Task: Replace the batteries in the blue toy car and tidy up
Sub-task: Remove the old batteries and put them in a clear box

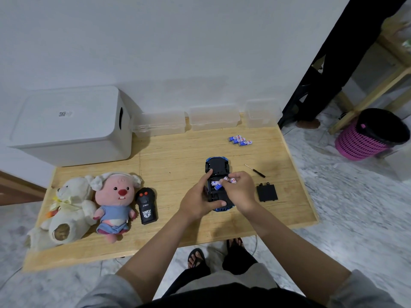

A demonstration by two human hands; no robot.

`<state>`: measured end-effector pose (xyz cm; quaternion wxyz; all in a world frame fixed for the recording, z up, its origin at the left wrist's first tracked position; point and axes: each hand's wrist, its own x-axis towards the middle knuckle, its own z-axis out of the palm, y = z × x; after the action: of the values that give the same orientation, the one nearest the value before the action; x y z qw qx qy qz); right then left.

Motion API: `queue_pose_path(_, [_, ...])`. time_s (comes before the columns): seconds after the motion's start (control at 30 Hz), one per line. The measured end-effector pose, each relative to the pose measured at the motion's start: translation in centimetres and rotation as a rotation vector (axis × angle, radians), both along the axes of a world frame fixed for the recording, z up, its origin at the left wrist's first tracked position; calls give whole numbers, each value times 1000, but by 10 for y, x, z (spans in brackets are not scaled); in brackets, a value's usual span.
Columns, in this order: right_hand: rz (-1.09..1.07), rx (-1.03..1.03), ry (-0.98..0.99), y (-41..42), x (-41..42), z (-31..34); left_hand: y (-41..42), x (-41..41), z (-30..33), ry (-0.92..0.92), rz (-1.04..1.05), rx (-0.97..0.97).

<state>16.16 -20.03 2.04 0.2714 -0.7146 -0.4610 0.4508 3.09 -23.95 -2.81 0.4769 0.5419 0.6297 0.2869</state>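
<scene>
Blue car lies belly-up, middle-right on the table. Left hand holds its left side, thumb on the near end. Right hand pinches a few batteries over the open bay. I'd seat or lift one cell at a time, matching polarity, keeping the car braced. Three more cells lie farther off; the cover and screwdriver lie right. Battery print is unreadable.

Blue toy car lay upside down on wooden table, steadied by left hand; right hand pinched batteries over its open compartment. Battery cover, screwdriver and three spare batteries lay to the right; remote control and two plush toys to the left.
</scene>
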Motion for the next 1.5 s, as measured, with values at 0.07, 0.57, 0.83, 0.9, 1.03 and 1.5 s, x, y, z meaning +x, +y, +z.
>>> queue_pose_path(0.07, [-89, -93, 160, 6, 5, 2, 0, 0, 0, -9, 6, -6])
queue_pose_path(0.57, [551, 175, -84, 21, 32, -5, 1, -1, -2, 15, -8, 10])
queue_pose_path(0.83, [1396, 382, -779, 47, 29, 10, 1, -2, 0, 54, -6, -19])
queue_pose_path(0.9, [1477, 393, -882, 51, 29, 14, 2, -4, -1, 68, -8, -30])
queue_pose_path(1.03, [1566, 364, -1031, 54, 23, 22, 4, -5, 1, 89, -15, -50])
queue_pose_path(1.5, [1682, 484, -1214, 62, 11, 14, 5, -6, -1, 88, -15, -49])
